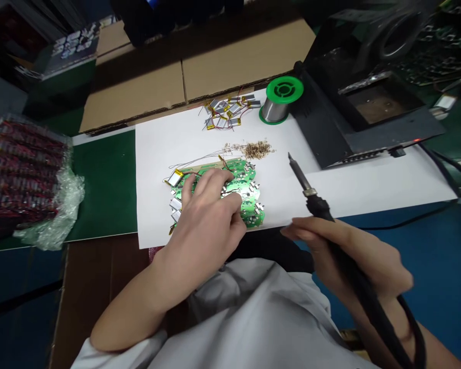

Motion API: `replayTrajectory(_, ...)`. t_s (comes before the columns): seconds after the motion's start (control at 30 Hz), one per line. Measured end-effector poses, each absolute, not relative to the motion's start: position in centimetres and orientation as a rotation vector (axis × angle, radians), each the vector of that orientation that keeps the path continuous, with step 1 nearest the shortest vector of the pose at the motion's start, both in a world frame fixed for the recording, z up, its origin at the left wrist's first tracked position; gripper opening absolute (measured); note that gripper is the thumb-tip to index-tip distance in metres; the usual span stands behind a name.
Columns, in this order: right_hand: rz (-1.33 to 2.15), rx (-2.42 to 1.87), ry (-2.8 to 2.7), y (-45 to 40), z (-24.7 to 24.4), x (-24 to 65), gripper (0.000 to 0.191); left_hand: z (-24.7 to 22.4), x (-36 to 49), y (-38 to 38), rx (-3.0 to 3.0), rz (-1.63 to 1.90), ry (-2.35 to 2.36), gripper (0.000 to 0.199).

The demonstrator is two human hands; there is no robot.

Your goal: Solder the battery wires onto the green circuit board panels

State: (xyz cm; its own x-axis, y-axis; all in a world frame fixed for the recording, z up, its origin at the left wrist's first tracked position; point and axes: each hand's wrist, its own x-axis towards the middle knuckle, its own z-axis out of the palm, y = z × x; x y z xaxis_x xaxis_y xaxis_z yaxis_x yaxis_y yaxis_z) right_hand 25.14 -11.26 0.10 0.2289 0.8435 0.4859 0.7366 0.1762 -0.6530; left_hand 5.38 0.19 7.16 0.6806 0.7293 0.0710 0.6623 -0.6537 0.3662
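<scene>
My left hand [209, 210] lies over a green circuit board panel [249, 189], its fingers bent and pressing down on it. The fingertips are partly hidden. A small silver battery [174, 178] with yellow tape sits at the panel's upper left corner, and more silver cells [175, 210] line its left side. Wrapped around the handle of a soldering iron [301, 177], my right hand [353, 256] is closed, to the right of the panel. The iron's tip points up and away from me, apart from the board.
A spool of solder wire [275, 105] stands behind, beside a dark metal box [330, 118]. Loose small batteries [230, 113] and a heap of brown crumbs [257, 149] lie on the white sheet [153, 154]. Cardboard [215, 72] is at the back; a wrapped stack [26, 174] stands left.
</scene>
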Motion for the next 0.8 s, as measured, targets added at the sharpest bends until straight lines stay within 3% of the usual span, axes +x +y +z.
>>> replayTrajectory(0.17, 0.216, -1.338, -1.628, -8.8, 0.2, 23.8, 0.03, 7.3, 5.4, 0.1, 2.588, 0.29, 1.102, 0.022)
replayTrajectory(0.67, 0.176, -1.3, -1.708, -8.1, -0.2, 22.8, 0.038, 7.0, 4.9, 0.2, 2.523, 0.284, 1.079, 0.022)
replayTrajectory(0.8, 0.192, -1.258, -1.67, -8.1, -0.3, 22.9, 0.032, 7.9, 3.2, 1.2, 2.447, 0.206, 0.981, 0.015)
